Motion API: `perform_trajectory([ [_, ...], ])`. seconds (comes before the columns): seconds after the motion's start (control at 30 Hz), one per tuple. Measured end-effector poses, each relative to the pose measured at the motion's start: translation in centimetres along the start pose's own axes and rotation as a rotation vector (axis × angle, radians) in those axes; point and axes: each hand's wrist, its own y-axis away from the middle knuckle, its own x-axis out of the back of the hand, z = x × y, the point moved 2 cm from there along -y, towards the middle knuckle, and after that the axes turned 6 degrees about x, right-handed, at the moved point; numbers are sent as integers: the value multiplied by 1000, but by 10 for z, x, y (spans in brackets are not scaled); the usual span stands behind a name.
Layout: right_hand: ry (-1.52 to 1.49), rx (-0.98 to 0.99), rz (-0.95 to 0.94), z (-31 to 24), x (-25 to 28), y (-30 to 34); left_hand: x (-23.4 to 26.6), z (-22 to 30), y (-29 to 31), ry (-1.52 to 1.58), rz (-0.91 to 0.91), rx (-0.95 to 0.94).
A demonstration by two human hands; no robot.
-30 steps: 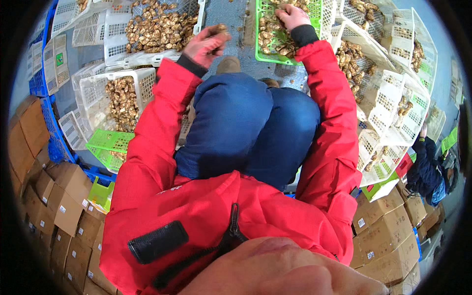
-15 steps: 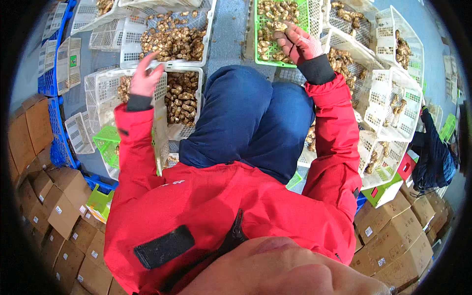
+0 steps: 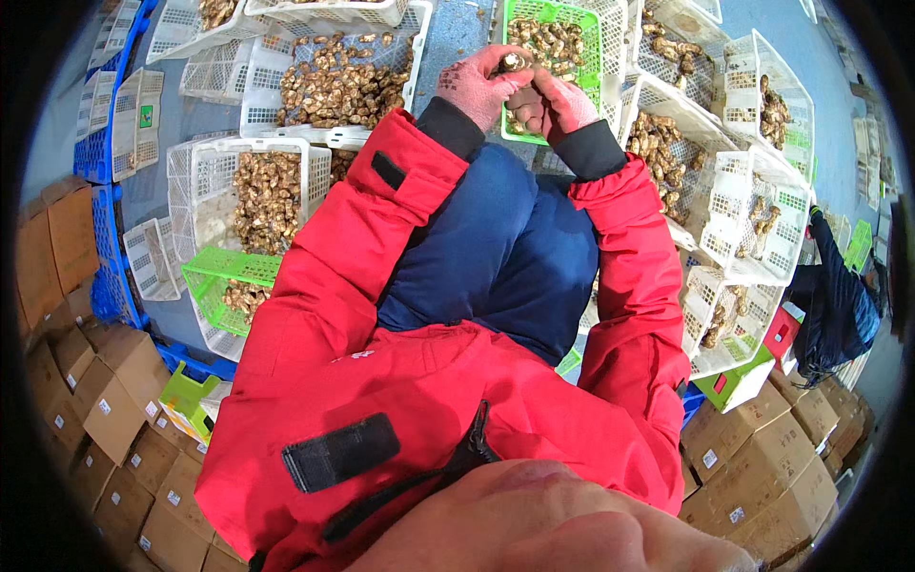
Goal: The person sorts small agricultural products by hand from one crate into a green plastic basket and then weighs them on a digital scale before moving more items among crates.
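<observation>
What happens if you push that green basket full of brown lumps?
The green basket would probably slide, not roll: it looks flat-bottomed and sits low. Its thin mesh walls likely flex a bit. Piled with brown lumps, it probably feels heavier than the empty white crates.

I see pink knit gloves on my left hand (image 3: 474, 88) and right hand (image 3: 560, 103), black cuffs, a bright red jacket (image 3: 381, 381) and dark blue trousers (image 3: 496, 257). The mushroom (image 3: 513, 63) between them is brown and tan. The basket (image 3: 558, 38) beyond is lime green; the latticed crates (image 3: 286, 153) are white, the cardboard boxes (image 3: 105, 410) brown.
</observation>
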Motion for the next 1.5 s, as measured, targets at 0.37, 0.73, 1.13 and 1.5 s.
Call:
perform_trajectory([
  [0.37, 228, 206, 897, 33, 251, 24, 67, -29, 4, -41, -1, 281],
  [0.73, 1883, 497, 784, 73, 284, -41, 41, -35, -7, -42, -293, 442],
  [1.13, 1313, 558, 640, 65, 208, 6, 26, -85, -29, -92, -296, 530],
  [1.5, 1994, -156, 27, 97, 141, -81, 31, -114, -24, 80, -466, 581],
])
